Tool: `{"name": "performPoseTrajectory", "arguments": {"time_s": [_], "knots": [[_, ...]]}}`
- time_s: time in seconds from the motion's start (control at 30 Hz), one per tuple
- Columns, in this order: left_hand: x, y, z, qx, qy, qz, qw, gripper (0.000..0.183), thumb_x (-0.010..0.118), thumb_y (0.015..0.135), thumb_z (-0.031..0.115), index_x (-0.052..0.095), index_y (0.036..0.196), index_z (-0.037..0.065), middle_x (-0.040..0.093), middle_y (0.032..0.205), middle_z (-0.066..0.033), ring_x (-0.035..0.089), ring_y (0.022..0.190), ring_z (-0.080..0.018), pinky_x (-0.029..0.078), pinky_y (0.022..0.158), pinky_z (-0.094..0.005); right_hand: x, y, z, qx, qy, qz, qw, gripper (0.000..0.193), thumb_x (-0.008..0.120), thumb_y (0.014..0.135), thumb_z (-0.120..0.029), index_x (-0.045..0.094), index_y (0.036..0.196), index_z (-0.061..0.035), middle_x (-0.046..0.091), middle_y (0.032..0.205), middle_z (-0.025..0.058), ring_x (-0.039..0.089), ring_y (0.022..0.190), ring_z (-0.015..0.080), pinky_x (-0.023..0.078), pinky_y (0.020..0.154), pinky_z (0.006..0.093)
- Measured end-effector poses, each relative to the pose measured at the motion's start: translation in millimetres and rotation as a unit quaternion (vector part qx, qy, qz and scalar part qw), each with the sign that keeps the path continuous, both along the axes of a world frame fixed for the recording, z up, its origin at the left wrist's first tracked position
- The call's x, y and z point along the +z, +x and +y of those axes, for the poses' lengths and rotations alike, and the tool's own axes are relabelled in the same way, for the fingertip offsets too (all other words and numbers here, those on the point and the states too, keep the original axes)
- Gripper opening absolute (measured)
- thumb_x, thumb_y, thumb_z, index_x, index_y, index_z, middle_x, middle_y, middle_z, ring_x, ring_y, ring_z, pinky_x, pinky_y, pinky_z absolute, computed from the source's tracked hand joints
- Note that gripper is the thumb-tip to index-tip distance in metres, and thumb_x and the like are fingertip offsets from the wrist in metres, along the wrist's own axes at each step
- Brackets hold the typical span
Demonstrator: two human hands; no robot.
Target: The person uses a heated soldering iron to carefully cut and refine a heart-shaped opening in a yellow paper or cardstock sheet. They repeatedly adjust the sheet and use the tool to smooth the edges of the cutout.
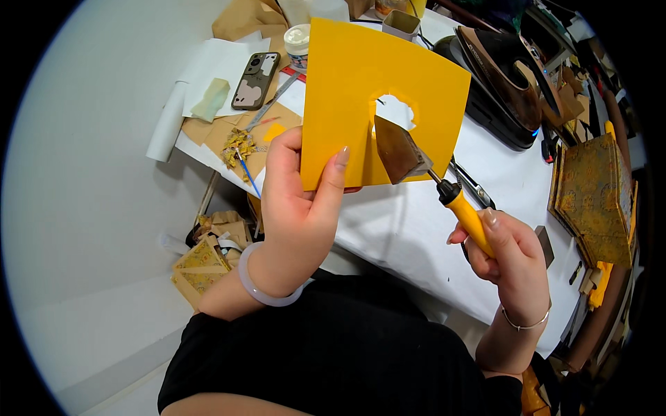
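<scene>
Upright over the table, a yellow sheet (347,90) of card or covered board is gripped along its lower left edge by my left hand (298,191), thumb in front and fingers behind. A scalloped hole with a ragged yellow rim opens near its middle, and white shows through. My right hand (510,253) is wrapped around the yellow handle of a small sealing iron (400,149) with a flat, pointed metal head. The tip of that head lies at the hole's lower left rim; whether it presses on the sheet I cannot tell.
A large clothes iron (506,76) rests on its base at the back right. Scissors (475,184) lie beyond my right hand. To the left are a phone (256,81), a white jar (297,45), a blue brush (248,173) and patterned scraps (239,145). Patterned boxes (593,194) stand far right.
</scene>
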State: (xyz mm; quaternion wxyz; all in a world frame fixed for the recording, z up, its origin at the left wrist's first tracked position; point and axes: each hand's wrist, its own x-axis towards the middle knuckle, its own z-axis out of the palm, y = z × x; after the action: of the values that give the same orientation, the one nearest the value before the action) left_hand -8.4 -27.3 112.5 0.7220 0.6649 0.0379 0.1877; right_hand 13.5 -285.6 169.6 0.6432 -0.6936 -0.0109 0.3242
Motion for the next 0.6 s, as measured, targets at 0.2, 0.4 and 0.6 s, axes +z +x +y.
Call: {"name": "performPoseTrajectory", "arguments": {"time_s": [0.2,0.4,0.6], "knots": [[-5,3,-6,-0.003,0.036,-0.031,0.999,0.027,0.063,0.11,0.0,0.048,0.132,-0.003,0.066,0.12,-0.0126,0.069,0.102,-0.0136,0.063,0.085,-0.0293,-3,2,-7,0.0,-0.002,-0.002,1.0,0.055,0.043,0.12,-0.037,0.076,0.115,0.007,0.043,0.063,-0.0062,0.028,0.057,0.004,0.026,0.055,0.0239],[-7,5,-9,0.022,0.094,-0.046,0.994,0.027,0.064,0.109,-0.001,0.049,0.131,-0.003,0.067,0.118,-0.011,0.067,0.1,-0.0112,0.057,0.086,-0.0251,-4,2,-9,-0.002,-0.002,-0.004,1.0,0.055,0.043,0.12,-0.037,0.075,0.116,0.0073,0.043,0.064,-0.0063,0.028,0.057,0.0037,0.026,0.056,0.0239],[-3,2,-11,0.025,0.127,-0.041,0.991,0.027,0.065,0.108,-0.001,0.05,0.131,-0.003,0.066,0.116,-0.0103,0.065,0.1,-0.0097,0.055,0.086,-0.0245,-3,1,-12,0.002,-0.003,-0.014,1.0,0.053,0.043,0.12,-0.034,0.075,0.116,0.0068,0.043,0.065,-0.0069,0.029,0.059,0.0032,0.026,0.056,0.0233]]}}
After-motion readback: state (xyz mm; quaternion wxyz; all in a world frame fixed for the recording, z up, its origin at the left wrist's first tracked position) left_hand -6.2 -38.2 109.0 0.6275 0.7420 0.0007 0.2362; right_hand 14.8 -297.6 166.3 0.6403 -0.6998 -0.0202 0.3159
